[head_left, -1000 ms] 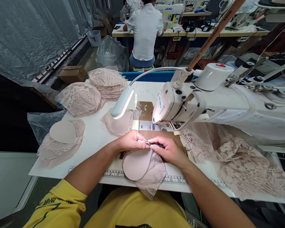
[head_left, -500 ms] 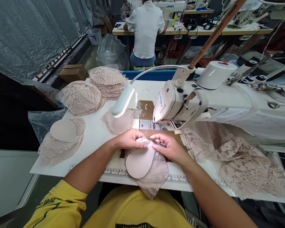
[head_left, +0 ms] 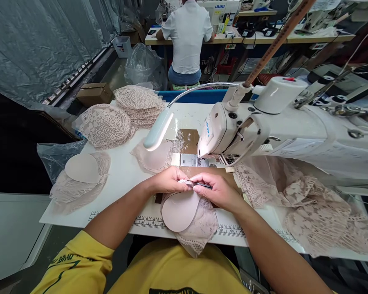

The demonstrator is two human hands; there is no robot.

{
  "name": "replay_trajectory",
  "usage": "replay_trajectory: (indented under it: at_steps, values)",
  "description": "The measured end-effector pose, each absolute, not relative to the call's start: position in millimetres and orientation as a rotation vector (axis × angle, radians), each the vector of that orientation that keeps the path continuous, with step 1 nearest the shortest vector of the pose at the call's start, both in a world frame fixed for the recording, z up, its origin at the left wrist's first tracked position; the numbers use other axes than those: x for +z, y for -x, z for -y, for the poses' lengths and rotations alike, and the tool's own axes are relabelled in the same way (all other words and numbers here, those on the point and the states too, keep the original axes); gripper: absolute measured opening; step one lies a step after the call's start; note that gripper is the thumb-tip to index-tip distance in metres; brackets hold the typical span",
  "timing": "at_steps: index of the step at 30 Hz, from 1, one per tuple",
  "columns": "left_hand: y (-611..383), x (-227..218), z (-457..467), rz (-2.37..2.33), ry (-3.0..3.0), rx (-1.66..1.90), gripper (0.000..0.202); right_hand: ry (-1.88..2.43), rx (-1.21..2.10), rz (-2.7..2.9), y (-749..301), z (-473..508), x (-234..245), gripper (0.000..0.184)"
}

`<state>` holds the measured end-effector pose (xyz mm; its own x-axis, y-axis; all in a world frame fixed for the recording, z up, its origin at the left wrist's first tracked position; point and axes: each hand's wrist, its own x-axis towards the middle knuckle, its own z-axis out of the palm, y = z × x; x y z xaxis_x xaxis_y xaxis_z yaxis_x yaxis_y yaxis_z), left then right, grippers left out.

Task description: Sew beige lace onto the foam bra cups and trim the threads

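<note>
Pale lace piece (head_left: 200, 222) extends from the hands (head_left: 168, 180) past the table (head_left: 122, 169).

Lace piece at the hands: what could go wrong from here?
The slim metal tool in the right hand sits right by the left hand; a slip might nick a finger or the lace piece.
The lace piece's lower corner extends past the front edge of the table, so it could catch or pull there.
</note>
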<state>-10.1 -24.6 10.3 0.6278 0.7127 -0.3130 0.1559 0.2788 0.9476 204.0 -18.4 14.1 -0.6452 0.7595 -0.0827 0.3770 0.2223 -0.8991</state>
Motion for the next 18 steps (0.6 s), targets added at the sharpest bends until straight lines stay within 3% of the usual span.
replay_trajectory:
  at_steps: [10,16,18]
  values:
    - [9,11,25,-0.825,-1.27,0.462,0.046,1.065,1.36,2.047,-204,17,2,0.02]
    - [7,7,24,-0.819,-1.346,0.49,0.034,1.061,1.529,1.88,-197,18,-1,0.042]
    - [8,8,23,-0.863,-1.367,0.515,0.031,1.105,1.51,1.937,-196,19,0,0.031]
